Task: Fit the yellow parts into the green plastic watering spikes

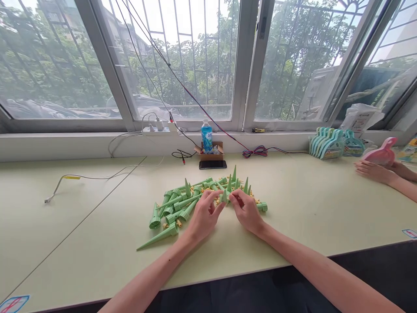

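Observation:
Near the middle of the table, my left hand (206, 214) has its thumb and index finger around a small green plastic spike (224, 196) that points upward. Close on its right is my right hand (248, 212), thumb and fingertips pinched together; whatever they hold is too small or hidden to name. Around both hands lies a heap of green plastic spikes with wide ribbed collars, one long spike (159, 237) lying nearest me on the left. Several green cones stand upright behind my fingers, among them a tall cone (234, 174). Small yellow fittings (179, 223) are scattered between the green parts.
Behind the heap are a black phone (213, 164), a small cardboard box (198, 150) and a blue-liquid bottle (206, 137). Coiled cable (256, 151) and a white cord (87, 177) lie on the table. At right, another person's hands (374, 173) touch a pink dustpan (382, 152) beside turquoise dustpans (325, 144).

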A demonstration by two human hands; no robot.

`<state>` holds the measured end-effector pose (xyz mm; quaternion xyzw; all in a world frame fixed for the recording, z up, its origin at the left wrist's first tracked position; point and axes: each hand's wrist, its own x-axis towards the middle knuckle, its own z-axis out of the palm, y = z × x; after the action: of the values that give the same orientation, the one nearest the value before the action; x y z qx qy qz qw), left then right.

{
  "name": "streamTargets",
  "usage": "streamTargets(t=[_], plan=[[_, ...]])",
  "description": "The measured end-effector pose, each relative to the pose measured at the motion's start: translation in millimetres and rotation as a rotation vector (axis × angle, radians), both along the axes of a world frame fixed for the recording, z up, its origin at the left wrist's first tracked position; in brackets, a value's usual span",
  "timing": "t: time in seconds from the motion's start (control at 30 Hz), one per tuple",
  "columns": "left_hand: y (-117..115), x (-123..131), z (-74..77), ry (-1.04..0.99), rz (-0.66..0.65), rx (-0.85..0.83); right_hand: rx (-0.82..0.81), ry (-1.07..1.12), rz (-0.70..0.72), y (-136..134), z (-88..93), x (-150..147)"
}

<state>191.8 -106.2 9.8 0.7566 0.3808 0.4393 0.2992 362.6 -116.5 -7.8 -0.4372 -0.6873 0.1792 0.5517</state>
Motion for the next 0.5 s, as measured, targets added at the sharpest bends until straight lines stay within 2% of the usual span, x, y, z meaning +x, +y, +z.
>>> streamTargets(t=[0.13, 0.3, 0.4, 0.5], plan=[[0, 2, 5.3, -0.171, -0.014, -0.268, 0.031, 0.01, -0.057, 0, -0.5, 1], [2, 2, 10.3, -0.29, -0.158, -0.711, 0.121, -0.065, -0.043, -1, -0.6, 2], [2, 1, 12.0, -0.341, -0.256, -0.832, 0.168, -0.119, -0.002, -1, -0.6, 2], [3, -1, 11.4, -0.377, -0.316, -0.842, 0.18, -0.135, 0.028, -2, -0.2, 2]])
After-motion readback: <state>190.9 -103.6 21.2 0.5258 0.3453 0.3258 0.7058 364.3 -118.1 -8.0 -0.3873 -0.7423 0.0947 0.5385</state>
